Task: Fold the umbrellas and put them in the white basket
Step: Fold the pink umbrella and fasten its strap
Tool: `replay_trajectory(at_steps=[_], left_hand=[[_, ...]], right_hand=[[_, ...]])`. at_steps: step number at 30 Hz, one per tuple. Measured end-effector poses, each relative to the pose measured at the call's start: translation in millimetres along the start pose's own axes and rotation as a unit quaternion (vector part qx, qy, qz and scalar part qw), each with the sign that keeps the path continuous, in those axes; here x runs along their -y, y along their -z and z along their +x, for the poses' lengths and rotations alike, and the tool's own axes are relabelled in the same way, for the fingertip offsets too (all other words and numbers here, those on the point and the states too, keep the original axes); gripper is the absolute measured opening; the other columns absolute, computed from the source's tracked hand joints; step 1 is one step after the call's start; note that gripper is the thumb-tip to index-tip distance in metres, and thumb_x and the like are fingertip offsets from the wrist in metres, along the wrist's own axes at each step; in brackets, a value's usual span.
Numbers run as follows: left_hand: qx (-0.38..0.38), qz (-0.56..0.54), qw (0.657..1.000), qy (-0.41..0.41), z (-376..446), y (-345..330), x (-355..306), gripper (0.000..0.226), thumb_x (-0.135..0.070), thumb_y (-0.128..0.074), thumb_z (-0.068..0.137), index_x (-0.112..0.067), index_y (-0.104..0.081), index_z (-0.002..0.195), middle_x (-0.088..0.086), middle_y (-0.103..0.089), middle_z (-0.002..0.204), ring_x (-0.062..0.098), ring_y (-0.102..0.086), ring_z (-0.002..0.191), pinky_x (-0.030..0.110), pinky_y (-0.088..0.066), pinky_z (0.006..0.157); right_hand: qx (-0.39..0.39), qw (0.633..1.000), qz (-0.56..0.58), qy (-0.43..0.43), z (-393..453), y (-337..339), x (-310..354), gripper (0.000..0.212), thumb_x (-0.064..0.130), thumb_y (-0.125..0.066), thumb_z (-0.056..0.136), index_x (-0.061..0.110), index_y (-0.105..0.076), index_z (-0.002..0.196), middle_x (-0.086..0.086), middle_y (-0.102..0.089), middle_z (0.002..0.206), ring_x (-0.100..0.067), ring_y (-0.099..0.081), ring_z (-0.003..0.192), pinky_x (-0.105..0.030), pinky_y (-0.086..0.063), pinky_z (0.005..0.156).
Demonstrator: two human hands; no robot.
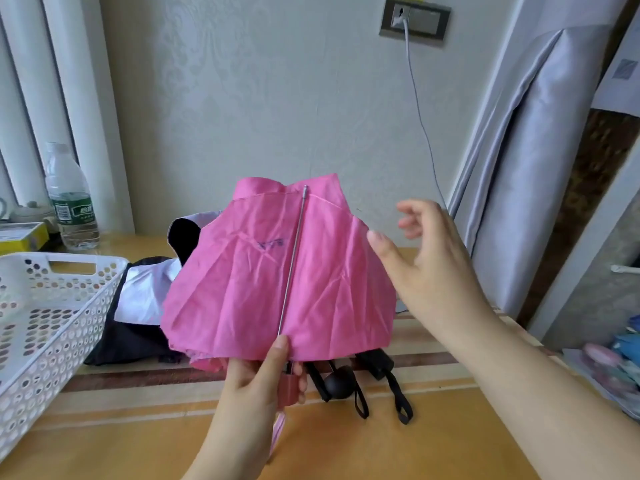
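Our left hand (258,379) grips the pink umbrella (277,278) at its handle end: fingers curled round the pink handle, thumb pressed up along the base of the metal rib (292,261). Canopy fans out up and away from that grip, half collapsed, creased, with 1 rib running straight up from the thumb to the top edge.

Our right hand (426,251) is up at the canopy's right edge, fingers spread and loosely bent, holding nothing. Thumb tip is just beside the fabric; can't tell if it touches.

Just right of the left-hand fingers, under the pink canopy's lower edge: black umbrella handles (341,379) with wrist straps on the counter (346,445), 1 with a round knob. Behind the canopy to the left, a black-and-white umbrella (145,299) lies loose on the counter, unfolded.

Further left of the left hand: white basket (52,306), perforated walls, no umbrellas in the part we see; the black-and-white fabric sits right against its near corner.

Beyond the basket, far left: 1 water bottle (71,199) standing upright with a green label, and a yellow box (22,237) beside it.

Above the right hand: wall socket (414,20) with a white cable (420,116) hanging down. Grey curtain (526,168) to the right of that hand.
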State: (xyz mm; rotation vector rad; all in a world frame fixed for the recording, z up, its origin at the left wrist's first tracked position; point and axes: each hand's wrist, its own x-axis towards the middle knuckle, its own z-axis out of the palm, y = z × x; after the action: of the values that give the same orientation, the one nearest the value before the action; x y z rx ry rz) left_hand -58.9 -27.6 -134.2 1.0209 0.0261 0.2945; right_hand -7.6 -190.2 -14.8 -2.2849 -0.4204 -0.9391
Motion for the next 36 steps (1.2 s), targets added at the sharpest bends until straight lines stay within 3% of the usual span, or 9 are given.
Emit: replay_trajectory(at_steps=[3,6,12,16,19,21,25,29,36], left_hand=[[0.017,0.030,0.999,-0.003,-2.4,-0.1,1.4,0.031,-0.022,-0.057,0.086,0.003,-0.048,0.100,0.009,-0.051,0.055,0.020,-0.051,0.045,0.023,-0.041,0.041],[0.020,0.039,0.999,-0.003,-4.9,-1.8,-0.9,0.038,-0.030,-0.062,0.082,-0.002,-0.049,0.105,0.008,-0.051,0.054,0.020,-0.052,0.046,0.025,-0.042,0.042],[0.033,0.051,0.998,0.002,-6.0,-1.7,-1.1,0.042,-0.032,-0.057,0.079,0.002,-0.051,0.104,0.008,-0.051,0.052,0.019,-0.052,0.045,0.026,-0.043,0.042],[0.029,0.016,0.999,0.016,-4.4,-1.3,-4.6,0.031,-0.030,-0.054,0.084,0.000,-0.049,0.091,0.007,-0.049,0.053,0.019,-0.049,0.046,0.026,-0.042,0.041],[0.035,-0.021,0.999,0.023,-4.9,-1.1,-6.5,0.025,-0.027,-0.054,0.087,-0.003,-0.047,0.090,0.008,-0.047,0.054,0.021,-0.048,0.046,0.028,-0.042,0.041],[0.046,-0.025,0.998,0.032,-6.0,-1.5,-5.3,0.027,-0.028,-0.055,0.084,-0.004,-0.048,0.093,0.008,-0.047,0.055,0.020,-0.048,0.047,0.028,-0.042,0.042],[0.045,0.019,0.999,0.022,-5.0,0.0,-2.4,0.031,-0.032,-0.057,0.083,-0.002,-0.051,0.089,0.008,-0.050,0.055,0.020,-0.050,0.049,0.027,-0.043,0.044],[0.055,0.043,0.997,0.015,-7.4,-0.2,-1.9,0.035,-0.035,-0.057,0.082,-0.001,-0.053,0.088,0.009,-0.052,0.056,0.021,-0.049,0.050,0.026,-0.042,0.045],[0.077,0.036,0.996,0.024,-10.9,-1.7,-1.8,0.040,-0.032,-0.057,0.084,0.002,-0.051,0.104,0.007,-0.053,0.057,0.020,-0.052,0.050,0.029,-0.041,0.046]], right_hand=[[0.051,0.996,-0.004,-0.077,36.0,-11.5,6.1,0.054,0.049,-0.056,0.090,0.012,-0.048,0.129,-0.002,-0.054,0.120,-0.017,-0.051,0.114,-0.022,-0.037,0.091],[0.094,0.990,-0.005,-0.109,57.0,-23.9,6.1,0.042,0.046,-0.055,0.094,0.004,-0.062,0.090,-0.010,-0.063,0.082,-0.022,-0.058,0.079,-0.029,-0.041,0.067],[0.062,0.994,-0.017,-0.086,69.0,-31.3,14.4,0.050,0.036,-0.045,0.100,0.015,-0.029,0.058,0.001,-0.034,0.055,-0.013,-0.031,0.049,-0.029,-0.022,0.045],[0.044,0.993,0.088,-0.064,63.1,-32.1,18.7,0.045,0.029,-0.039,0.104,0.015,-0.039,0.061,0.000,-0.043,0.057,-0.006,-0.042,0.053,-0.022,-0.032,0.052],[0.022,0.904,0.366,-0.218,60.6,-40.6,12.9,0.035,0.031,-0.042,0.103,0.004,-0.062,0.114,-0.017,-0.065,0.120,-0.022,-0.061,0.115,-0.038,-0.047,0.101],[0.022,0.874,0.408,-0.261,60.2,-42.5,10.2,0.032,0.029,-0.045,0.103,0.007,-0.059,0.121,-0.010,-0.060,0.128,-0.020,-0.056,0.120,-0.038,-0.043,0.105],[0.011,0.937,0.287,-0.202,69.8,-39.0,7.0,0.029,0.037,-0.064,0.091,0.017,-0.054,0.072,0.002,-0.055,0.068,-0.008,-0.051,0.064,-0.023,-0.044,0.064],[0.051,0.961,0.210,-0.174,69.5,-40.7,13.1,0.039,0.044,-0.081,0.067,0.014,-0.072,0.089,0.000,-0.074,0.087,-0.017,-0.070,0.084,-0.040,-0.057,0.083],[-0.011,0.969,0.168,-0.182,69.5,-48.2,6.8,0.017,0.021,-0.074,0.081,0.009,-0.068,0.091,-0.008,-0.071,0.091,-0.027,-0.068,0.088,-0.044,-0.055,0.083]])
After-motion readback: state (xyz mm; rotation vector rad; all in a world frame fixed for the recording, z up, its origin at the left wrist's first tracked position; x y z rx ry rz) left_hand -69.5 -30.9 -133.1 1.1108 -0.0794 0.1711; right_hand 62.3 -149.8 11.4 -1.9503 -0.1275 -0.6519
